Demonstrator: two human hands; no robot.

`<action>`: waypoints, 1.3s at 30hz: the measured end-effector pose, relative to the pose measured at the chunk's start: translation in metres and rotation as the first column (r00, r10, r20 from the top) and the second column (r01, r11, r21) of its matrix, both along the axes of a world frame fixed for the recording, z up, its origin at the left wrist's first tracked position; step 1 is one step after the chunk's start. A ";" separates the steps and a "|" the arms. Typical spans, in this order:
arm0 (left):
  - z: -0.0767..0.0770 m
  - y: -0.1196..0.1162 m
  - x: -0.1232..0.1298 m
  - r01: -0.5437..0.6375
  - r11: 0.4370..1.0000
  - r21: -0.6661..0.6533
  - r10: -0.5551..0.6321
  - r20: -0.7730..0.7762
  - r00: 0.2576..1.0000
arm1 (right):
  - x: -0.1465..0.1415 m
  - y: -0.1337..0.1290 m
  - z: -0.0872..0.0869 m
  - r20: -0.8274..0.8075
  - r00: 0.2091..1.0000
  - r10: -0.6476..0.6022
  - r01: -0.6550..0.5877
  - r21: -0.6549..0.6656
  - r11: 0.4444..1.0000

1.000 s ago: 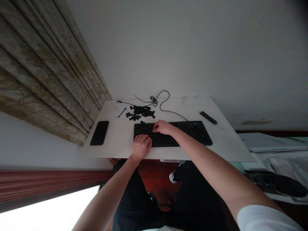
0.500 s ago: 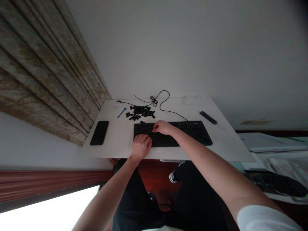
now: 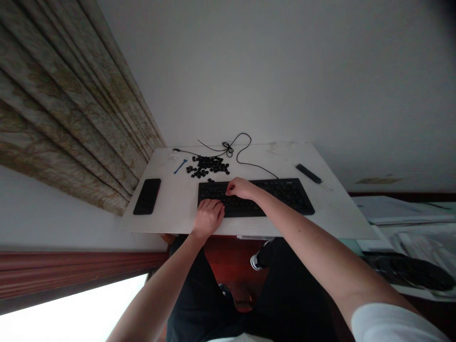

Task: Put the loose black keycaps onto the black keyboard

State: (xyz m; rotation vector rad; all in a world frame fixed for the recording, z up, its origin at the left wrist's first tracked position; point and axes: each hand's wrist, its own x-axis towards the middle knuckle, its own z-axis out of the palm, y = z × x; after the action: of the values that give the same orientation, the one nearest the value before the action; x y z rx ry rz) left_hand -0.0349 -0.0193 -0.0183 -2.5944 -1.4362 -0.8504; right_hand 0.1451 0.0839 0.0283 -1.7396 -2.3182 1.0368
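Observation:
A black keyboard (image 3: 288, 195) lies along the front of the white table, with bare switch spots where keycaps are off; the dim light hides which ones. My left hand (image 3: 209, 216) rests on its front left part, fingers laid over the keys and the thumb at their right. Above the left-middle keys, my right hand (image 3: 240, 188) is closed in a pinch, fingertips down at the keyboard. Whatever is between those fingertips is too small to make out. Just behind the keyboard lies a pile of loose black keycaps (image 3: 208, 164).
A blue stick-like tool (image 3: 180, 166) lies left of the pile. Farther left is a black phone (image 3: 147, 196). The keyboard's cable (image 3: 245, 163) loops toward the wall. At the right lies a dark strip-shaped tool with thin wire ends (image 3: 308, 174).

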 end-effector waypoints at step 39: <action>0.000 -0.001 0.001 0.000 1.000 -0.002 0.000 -0.005 1.000 | -0.002 0.006 -0.001 0.062 0.998 0.032 -0.034 0.019 0.999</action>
State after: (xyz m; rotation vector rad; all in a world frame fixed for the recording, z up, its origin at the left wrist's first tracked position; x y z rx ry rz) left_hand -0.0335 -0.0204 -0.0179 -2.5961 -1.4369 -0.8427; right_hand 0.1432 0.0900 0.0272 -1.7569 -2.3932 0.9753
